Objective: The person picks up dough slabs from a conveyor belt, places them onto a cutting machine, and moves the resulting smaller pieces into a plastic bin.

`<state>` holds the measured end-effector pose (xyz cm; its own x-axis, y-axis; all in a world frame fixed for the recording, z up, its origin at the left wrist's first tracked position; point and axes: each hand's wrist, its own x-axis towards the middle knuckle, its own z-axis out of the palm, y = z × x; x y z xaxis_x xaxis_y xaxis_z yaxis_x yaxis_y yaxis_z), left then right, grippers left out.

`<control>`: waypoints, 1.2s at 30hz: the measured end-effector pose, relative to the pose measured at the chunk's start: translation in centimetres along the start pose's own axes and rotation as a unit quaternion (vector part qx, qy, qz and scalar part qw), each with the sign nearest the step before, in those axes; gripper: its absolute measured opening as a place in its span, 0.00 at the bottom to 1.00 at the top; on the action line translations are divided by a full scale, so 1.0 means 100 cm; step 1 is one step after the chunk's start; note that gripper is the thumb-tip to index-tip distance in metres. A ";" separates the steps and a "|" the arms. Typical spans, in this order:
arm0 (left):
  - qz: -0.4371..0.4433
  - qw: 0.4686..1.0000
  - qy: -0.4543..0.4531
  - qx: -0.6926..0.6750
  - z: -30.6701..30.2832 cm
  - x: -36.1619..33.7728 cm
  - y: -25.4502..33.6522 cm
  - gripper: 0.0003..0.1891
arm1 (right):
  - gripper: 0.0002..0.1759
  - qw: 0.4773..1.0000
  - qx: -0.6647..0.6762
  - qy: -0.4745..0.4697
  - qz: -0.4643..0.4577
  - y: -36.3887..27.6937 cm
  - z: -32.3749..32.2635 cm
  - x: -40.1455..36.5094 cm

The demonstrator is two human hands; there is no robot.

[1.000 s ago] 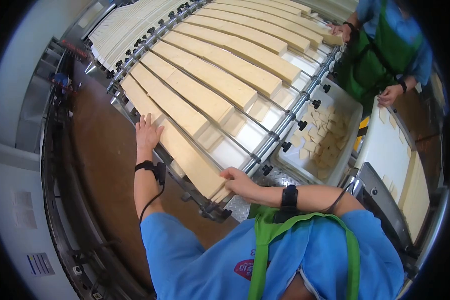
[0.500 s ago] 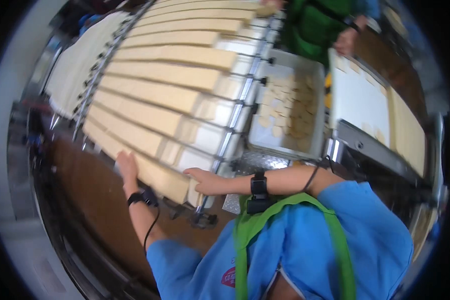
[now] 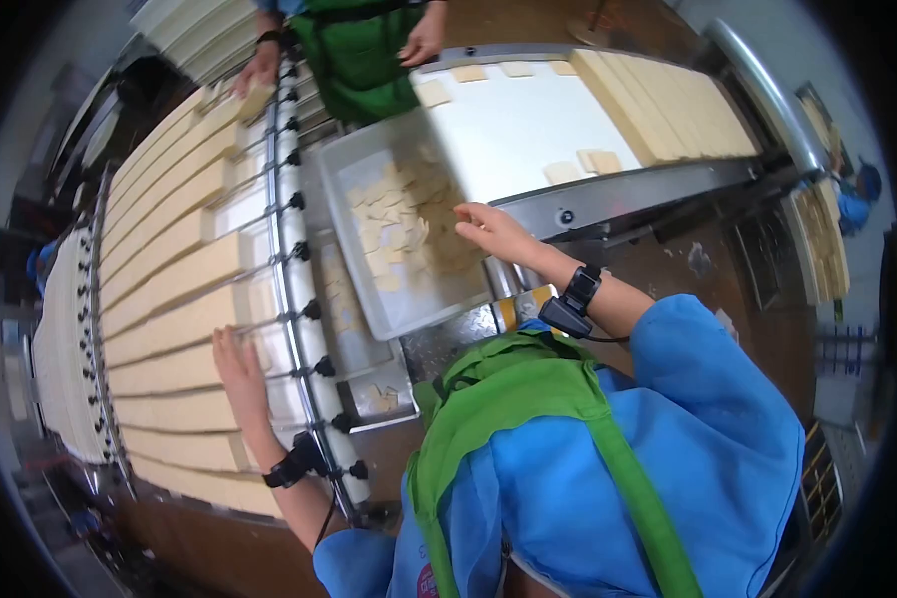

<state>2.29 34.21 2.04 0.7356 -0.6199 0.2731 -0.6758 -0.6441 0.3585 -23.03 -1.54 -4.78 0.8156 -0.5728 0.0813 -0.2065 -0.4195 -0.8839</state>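
Note:
My left hand [image 3: 239,377] lies over the right-hand ends of the long cream-coloured rows of thin flat pieces [image 3: 179,317], its fingers stretched out. These rows lie side by side in lanes split by thin metal rods. My right hand [image 3: 493,234] hovers at the right rim of a white bin [image 3: 401,321], thumb and fingers apart, nothing visible between them. Inside the bin are many loose squarish cream pieces [image 3: 384,224]. A few blurred pieces [image 3: 422,231] show just left of my right fingertips.
Across from me a person in a green apron [image 3: 354,60] has one hand [image 3: 259,72] on the far rows. A white conveyor surface [image 3: 513,125] carries stacked rows [image 3: 663,105] and scattered pieces. A metal rail with black knobs [image 3: 297,249] borders the lanes. A smaller tray [image 3: 381,394] holds scraps.
The view has turned to the right. My right hand has left the nearest row's end and is now over the bin. My left hand has shifted to the rows' right ends.

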 end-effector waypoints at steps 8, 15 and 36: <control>0.100 0.993 -0.061 0.000 0.107 0.042 0.069 0.20 | 0.11 0.951 -0.086 0.285 0.086 0.088 -0.104 -0.056; -0.028 0.980 -0.191 0.054 0.107 0.050 0.072 0.15 | 0.08 0.872 -0.252 0.399 0.128 0.165 -0.159 -0.099; -0.079 0.990 -0.057 0.105 0.119 0.051 0.079 0.14 | 0.13 0.800 -0.339 0.486 0.098 0.183 -0.135 -0.075</control>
<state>0.14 20.65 -4.34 0.8305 -0.5437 0.1214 -0.5570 -0.8081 0.1917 -40.21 -14.48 -15.31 -0.0056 -0.8129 0.5823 -0.7927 -0.3514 -0.4981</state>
